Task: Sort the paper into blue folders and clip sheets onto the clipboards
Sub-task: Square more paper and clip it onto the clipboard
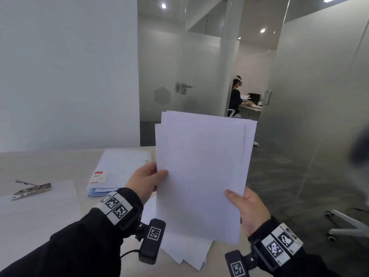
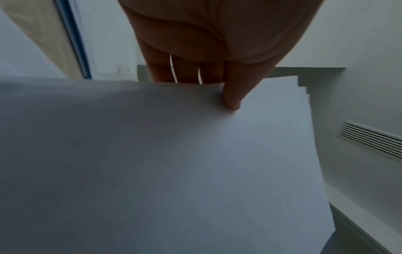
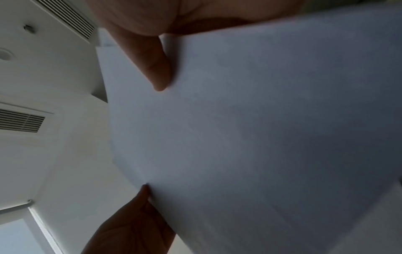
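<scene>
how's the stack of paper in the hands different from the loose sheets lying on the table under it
The held stack is raised upright, gripped by the left hand and right hand; the loose sheets lie flat on the table, untouched. The held stack is fairly squared; the loose sheets are fanned askew. Both are plain white.

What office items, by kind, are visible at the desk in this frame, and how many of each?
Held stack of paper, pinched by both hands: 1
Loose pile of sheets on the desk, under the held stack: 1
Blue folders: 1
Clipboards with a metal clip: 1
Total: 4
</scene>
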A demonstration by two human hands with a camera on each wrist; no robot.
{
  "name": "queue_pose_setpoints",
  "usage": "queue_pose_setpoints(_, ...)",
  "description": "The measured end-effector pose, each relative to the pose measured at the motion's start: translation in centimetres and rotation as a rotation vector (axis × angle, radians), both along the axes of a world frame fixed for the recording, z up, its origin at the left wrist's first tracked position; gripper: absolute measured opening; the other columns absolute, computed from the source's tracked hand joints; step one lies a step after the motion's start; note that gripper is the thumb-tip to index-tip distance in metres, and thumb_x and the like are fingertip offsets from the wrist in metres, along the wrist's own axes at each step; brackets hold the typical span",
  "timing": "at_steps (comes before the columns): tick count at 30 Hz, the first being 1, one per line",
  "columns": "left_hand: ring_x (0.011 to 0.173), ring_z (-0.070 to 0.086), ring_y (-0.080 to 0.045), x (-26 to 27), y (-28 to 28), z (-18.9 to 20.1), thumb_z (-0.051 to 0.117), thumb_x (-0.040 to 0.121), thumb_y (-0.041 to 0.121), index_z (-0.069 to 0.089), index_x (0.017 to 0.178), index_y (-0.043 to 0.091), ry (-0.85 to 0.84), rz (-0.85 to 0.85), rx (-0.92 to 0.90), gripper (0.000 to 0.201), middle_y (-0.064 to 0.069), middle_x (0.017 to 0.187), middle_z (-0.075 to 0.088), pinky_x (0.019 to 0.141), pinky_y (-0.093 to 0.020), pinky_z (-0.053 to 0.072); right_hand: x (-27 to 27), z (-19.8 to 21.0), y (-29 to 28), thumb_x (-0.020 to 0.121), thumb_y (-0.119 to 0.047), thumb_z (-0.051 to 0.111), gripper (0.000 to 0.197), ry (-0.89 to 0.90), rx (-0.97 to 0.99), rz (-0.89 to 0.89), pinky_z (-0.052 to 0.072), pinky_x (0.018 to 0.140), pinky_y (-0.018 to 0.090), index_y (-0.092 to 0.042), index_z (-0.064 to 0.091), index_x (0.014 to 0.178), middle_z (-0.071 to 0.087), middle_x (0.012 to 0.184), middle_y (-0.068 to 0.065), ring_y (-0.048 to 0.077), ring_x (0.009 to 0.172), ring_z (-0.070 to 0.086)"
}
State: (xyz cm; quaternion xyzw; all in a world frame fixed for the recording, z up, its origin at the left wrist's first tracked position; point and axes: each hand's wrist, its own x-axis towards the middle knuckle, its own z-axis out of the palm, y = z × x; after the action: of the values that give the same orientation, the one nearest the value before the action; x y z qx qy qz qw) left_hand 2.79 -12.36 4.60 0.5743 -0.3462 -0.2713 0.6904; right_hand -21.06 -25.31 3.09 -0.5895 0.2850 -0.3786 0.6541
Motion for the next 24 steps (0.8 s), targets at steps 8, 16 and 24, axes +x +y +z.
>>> queue_pose_setpoints(8, 0.089, 0.071, -0.011, -2.4, 0.4, -2.0, 0.052, 0.097, 0.023, 0.068, 0.103, 0.027, -0.093, 0.004, 0.014, 0.018, 0.007, 0.095, 0.076, 0.079, -0.03, 0.053, -0.2, -1.3, 0.8, 0.091, -0.011, 0.06, 0.014, -0.04, -0.027, -0.016, 0.055, 0.079, 0.041, -0.014, 0.071, 0.099, 0.078, 0.096, 0.009, 0.025, 0.09, 0.073)
queue_pose_setpoints(16, 0.092, 0.071, -0.006, -3.3, 0.3, -2.6, 0.054, 0.095, 0.014, 0.064, 0.11, 0.027, -0.048, 0.004, 0.008, 0.022, 0.01, 0.1, 0.076, 0.078, -0.023, 0.051, -0.2, -1.1, 0.6, 0.092, -0.009, 0.058, 0.016, -0.057, -0.068, -0.038, 0.056, 0.077, 0.039, -0.014, 0.069, 0.102, 0.078, 0.096, 0.006, 0.024, 0.089, 0.074)
queue_pose_setpoints(24, 0.088, 0.071, -0.02, -3.6, 0.7, -3.3, 0.055, 0.093, 0.018, 0.07, 0.099, 0.025, -0.046, 0.043, 0.083, 0.017, 0.005, 0.091, 0.078, 0.079, -0.034, 0.054, 0.3, -1.6, 1.0, 0.092, -0.014, 0.06, 0.015, 0.027, 0.004, -0.029, 0.055, 0.085, 0.046, -0.009, 0.072, 0.1, 0.077, 0.095, 0.012, 0.03, 0.089, 0.073)
